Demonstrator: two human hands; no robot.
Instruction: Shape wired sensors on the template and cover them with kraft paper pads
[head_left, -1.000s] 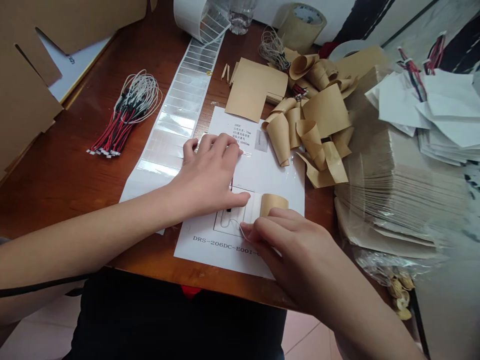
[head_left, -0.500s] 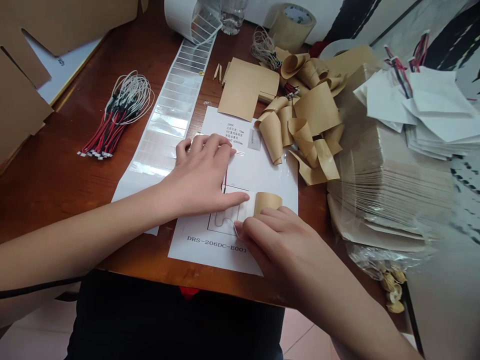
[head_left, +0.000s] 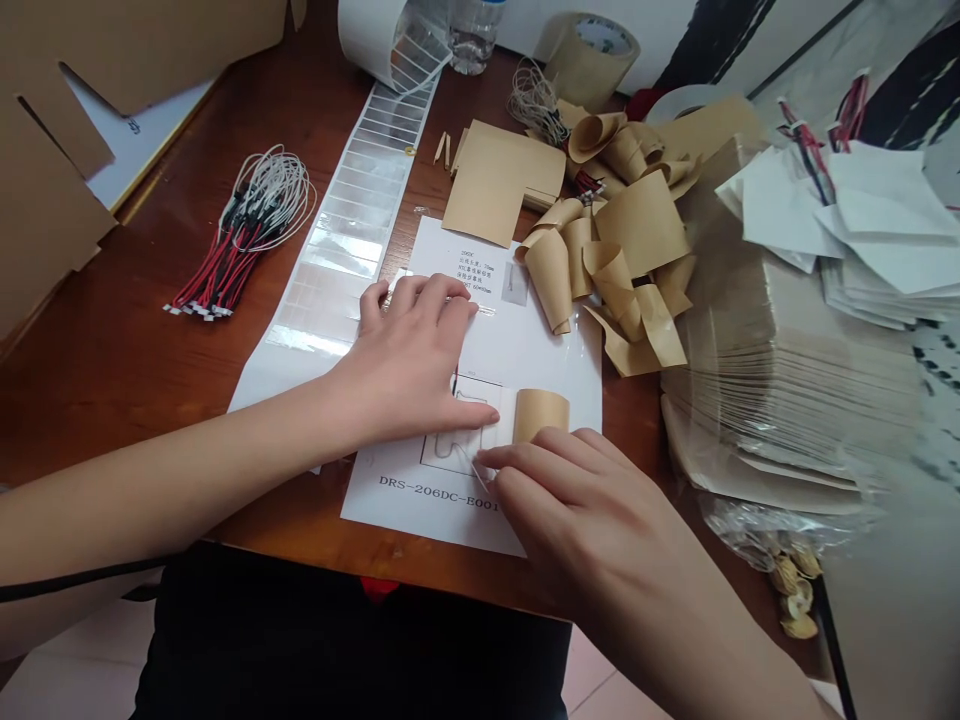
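Note:
My left hand lies spread on a printed sheet, pressing with its fingertips near the text and its thumb over a drawn outline. Close to the thumb, my right hand is closed in a pinch on a thin white wire. The wire loops across the drawing; part of it is hidden by the fingers. A curled strip of brown backing paper rises just beyond my right knuckles. A short dark lead shows beneath my left hand, mostly covered.
A bundle of red, black and white wires lies left of a strip of clear labels. Brown paper squares and curled brown scraps are behind. Stacked sheets in plastic stand right; cardboard is far left.
The view has shifted slightly. My right hand has moved a little along the drawing, and the wire loop by its fingertips has changed shape. My left hand stays pressed down.

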